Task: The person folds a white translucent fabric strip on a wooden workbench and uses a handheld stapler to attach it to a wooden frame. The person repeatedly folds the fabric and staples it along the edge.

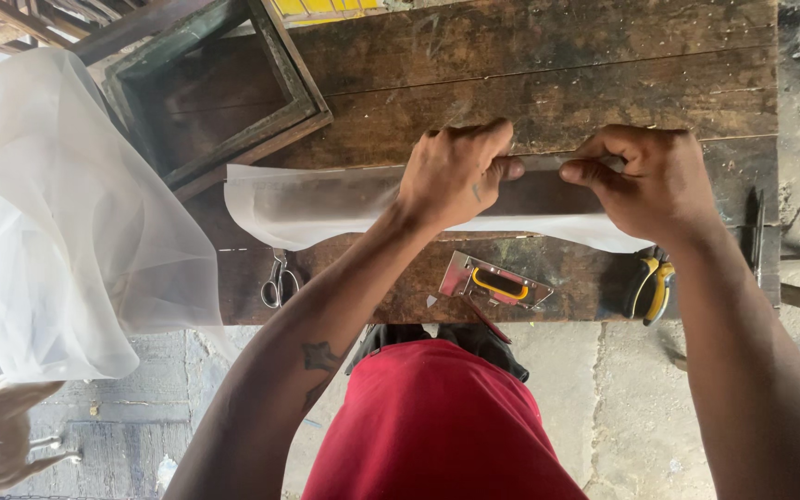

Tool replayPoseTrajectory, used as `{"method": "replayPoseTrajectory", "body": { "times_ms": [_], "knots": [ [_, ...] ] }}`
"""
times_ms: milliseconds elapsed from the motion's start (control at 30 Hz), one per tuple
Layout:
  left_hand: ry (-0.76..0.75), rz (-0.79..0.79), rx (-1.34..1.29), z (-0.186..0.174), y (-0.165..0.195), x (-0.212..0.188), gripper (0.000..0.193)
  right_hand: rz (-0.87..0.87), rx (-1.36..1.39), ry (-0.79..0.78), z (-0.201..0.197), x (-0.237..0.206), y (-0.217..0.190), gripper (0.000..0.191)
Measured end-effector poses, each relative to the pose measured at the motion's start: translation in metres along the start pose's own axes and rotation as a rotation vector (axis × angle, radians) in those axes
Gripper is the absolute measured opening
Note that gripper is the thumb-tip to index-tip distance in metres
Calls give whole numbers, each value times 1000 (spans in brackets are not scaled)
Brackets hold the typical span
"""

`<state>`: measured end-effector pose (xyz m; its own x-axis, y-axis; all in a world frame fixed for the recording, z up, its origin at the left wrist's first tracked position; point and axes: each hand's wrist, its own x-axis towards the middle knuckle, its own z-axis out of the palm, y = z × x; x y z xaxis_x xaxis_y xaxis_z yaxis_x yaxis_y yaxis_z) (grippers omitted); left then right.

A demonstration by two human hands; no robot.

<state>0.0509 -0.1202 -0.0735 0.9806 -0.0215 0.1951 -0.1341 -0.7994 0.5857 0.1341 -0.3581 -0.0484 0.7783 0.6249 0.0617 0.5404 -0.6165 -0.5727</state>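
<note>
A strip of thin white mesh fabric [307, 204] lies stretched across a dark wooden table [548, 83]. My left hand [451, 171] pinches the strip's far edge near the middle, fingers curled over it. My right hand [645, 181] grips the same edge a little to the right, thumb toward the left hand. Between the hands the fabric is pulled taut over what looks like a narrow wooden bar. A metal staple gun with a yellow handle [493, 281] lies just below my hands near the table's front edge.
Scissors [275, 282] hang over the front edge at left. A yellow and black tape measure [650, 289] sits at right. A dark wooden frame [210, 88] rests at the back left. A large loose sheet of white mesh [57, 213] drapes off the left.
</note>
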Motion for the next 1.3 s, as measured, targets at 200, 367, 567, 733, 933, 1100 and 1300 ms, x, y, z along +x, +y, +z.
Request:
{"method": "replayPoseTrajectory", "body": {
  "times_ms": [200,367,567,733,933,1100,1300],
  "knots": [
    [-48,117,77,-5,-5,19,40,40,-23,-97,-3,6,-3,22],
    [-252,29,242,-4,17,25,34,-7,5,-76,-2,6,-2,22],
    [6,169,168,11,40,14,44,72,11,-83,-1,5,-2,20],
    [-11,154,114,17,34,20,47,100,23,-93,-2,4,-4,18],
    [-138,28,65,20,40,23,42,73,37,-81,-2,3,-3,18],
    [-81,31,68,20,47,23,55,97,13,-129,-5,6,1,17],
    [32,-6,-61,21,51,16,53,31,50,-91,-6,5,2,14]
  ]
}}
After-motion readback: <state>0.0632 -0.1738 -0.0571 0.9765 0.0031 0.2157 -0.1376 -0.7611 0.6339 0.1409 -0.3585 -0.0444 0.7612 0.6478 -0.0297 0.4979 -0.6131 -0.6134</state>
